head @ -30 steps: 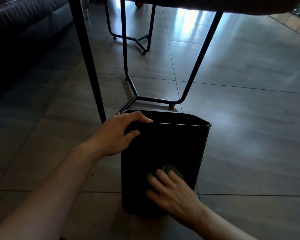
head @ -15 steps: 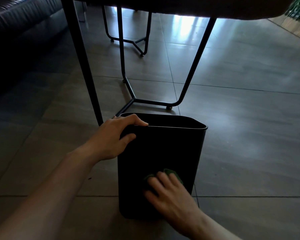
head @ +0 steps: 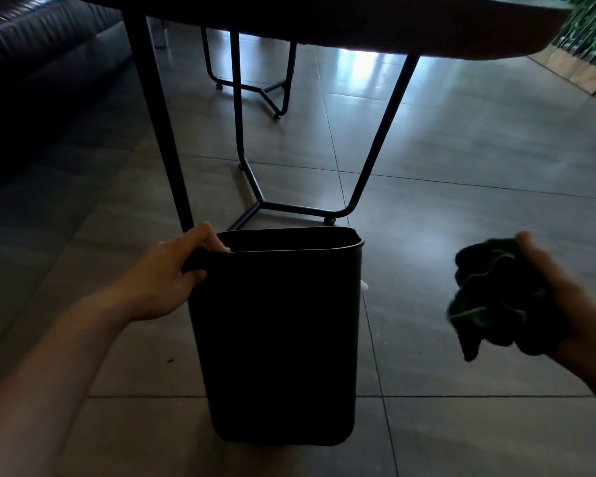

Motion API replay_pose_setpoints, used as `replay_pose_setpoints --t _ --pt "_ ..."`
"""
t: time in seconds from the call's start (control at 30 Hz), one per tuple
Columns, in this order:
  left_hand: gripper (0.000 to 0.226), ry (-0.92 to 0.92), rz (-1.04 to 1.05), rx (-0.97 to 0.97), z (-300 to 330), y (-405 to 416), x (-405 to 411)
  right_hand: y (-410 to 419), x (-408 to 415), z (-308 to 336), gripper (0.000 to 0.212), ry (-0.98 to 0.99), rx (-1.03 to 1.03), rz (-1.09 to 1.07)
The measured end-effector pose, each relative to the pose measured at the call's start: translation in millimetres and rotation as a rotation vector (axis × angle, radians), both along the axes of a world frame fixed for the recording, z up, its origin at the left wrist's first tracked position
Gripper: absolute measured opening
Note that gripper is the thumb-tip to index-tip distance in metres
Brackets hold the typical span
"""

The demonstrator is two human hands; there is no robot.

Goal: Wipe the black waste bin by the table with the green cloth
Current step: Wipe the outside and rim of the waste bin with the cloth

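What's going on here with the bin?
A person is cleaning a black bin that stands on the tiled floor by a table. The left hand grips the bin's rim at its left corner. The right hand holds a bunched green cloth out to the right, clear of the bin, so no wiping is happening at this moment.

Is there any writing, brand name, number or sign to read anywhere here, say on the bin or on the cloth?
None: no text can be read anywhere in this view.
Black waste bin: its near side is plain and dark, with no label to be seen.
Green cloth, bunched in the right hand: no tag or print shows.
Table and floor tiles: no markings.
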State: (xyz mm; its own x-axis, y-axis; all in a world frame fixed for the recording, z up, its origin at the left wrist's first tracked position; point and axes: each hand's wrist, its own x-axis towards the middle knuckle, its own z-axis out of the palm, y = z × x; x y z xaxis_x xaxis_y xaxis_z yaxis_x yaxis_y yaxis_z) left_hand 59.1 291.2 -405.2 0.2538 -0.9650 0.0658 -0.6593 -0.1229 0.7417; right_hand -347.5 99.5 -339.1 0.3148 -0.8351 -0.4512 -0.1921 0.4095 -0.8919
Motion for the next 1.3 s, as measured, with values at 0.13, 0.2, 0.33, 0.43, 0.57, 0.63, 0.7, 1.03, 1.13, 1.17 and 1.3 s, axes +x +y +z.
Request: replay_pose_setpoints --t 0.13,0.2,0.33,0.43,0.57,0.63,0.7,1.03,1.13,1.17,1.3 --pt "0.047 -0.012 0.004 0.028 -2 10 8 -3 34 -6 0.042 0.427 -0.373 0.165" --pt "0.047 -0.054 0.012 0.037 -2 12 11 -11 53 -15 0.028 0.630 -0.624 0.344" --pt "0.045 -0.161 0.098 0.019 -2 17 14 -28 87 -22 0.049 0.971 -0.983 0.700" --pt "0.045 -0.232 0.158 0.036 0 21 13 -29 101 -23 0.050 0.932 -1.060 0.874" --pt "0.038 -0.304 0.234 0.078 0 23 12 -16 110 -20 0.021 0.797 -1.098 0.927" --pt "0.029 -0.335 0.269 0.112 1 22 10 -9 112 -17 0.011 0.790 -1.107 0.940" --pt "0.026 -0.342 0.297 0.106 4 20 6 0 113 -13 0.011 0.779 -1.109 0.958" --pt "0.043 -0.094 -0.049 -0.277 25 4 -47 24 136 4 0.019 0.826 -1.045 0.665" --pt "0.054 -0.198 -0.067 -0.260 16 -2 -46 31 144 1 0.018 0.796 -1.051 0.622" --pt "0.052 -0.192 -0.036 -0.272 16 -3 -44 33 144 1 0.018 0.756 -1.042 0.606" --pt "0.049 -0.212 0.018 -0.294 14 -8 -39 49 140 10 0.027 0.337 -0.898 0.483"
